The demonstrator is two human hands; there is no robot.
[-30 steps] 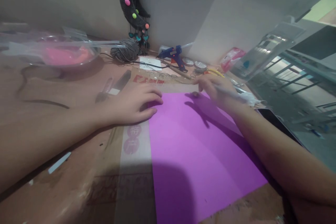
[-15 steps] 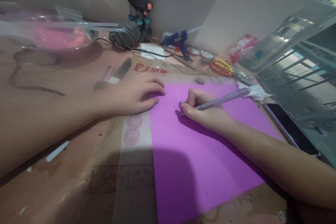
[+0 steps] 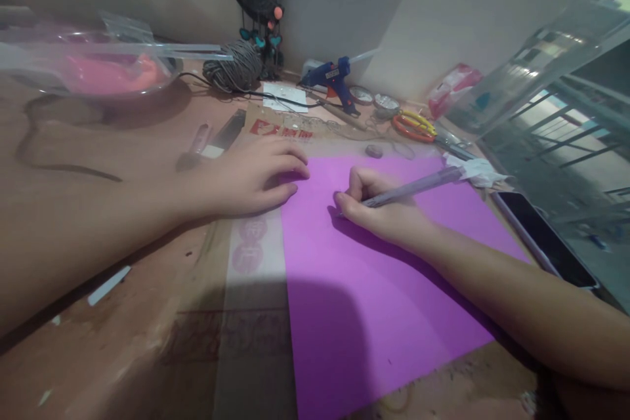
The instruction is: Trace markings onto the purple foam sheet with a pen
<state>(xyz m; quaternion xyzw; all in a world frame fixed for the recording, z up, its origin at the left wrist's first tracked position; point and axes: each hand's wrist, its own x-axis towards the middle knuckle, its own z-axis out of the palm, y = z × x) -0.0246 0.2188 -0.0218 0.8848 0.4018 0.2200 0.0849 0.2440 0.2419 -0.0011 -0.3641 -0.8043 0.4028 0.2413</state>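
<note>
A purple sheet of paper [image 3: 394, 302] lies on a flattened cardboard piece [image 3: 246, 341] on the table. My right hand [image 3: 378, 207] rests on the sheet, its fingers closed round a pen [image 3: 418, 187]. The pen slants up to the right, its tip at the paper's upper left part; fine marks there are too small to make out. My left hand [image 3: 260, 174] lies flat with fingers spread, the fingertips touching the sheet's upper left edge. It holds nothing.
Behind the sheet are a blue glue gun [image 3: 332, 79], a ball of grey yarn [image 3: 235, 65] and orange-and-yellow-handled scissors [image 3: 416, 128]. A phone [image 3: 544, 236] lies at the right edge. A clear bowl with pink contents [image 3: 113, 72] stands at the back left, a crumpled tissue [image 3: 477, 172] at the right.
Almost nothing differs. The view has shifted very slightly, and my right hand with the pen sits a touch further left; my left hand stays put.
</note>
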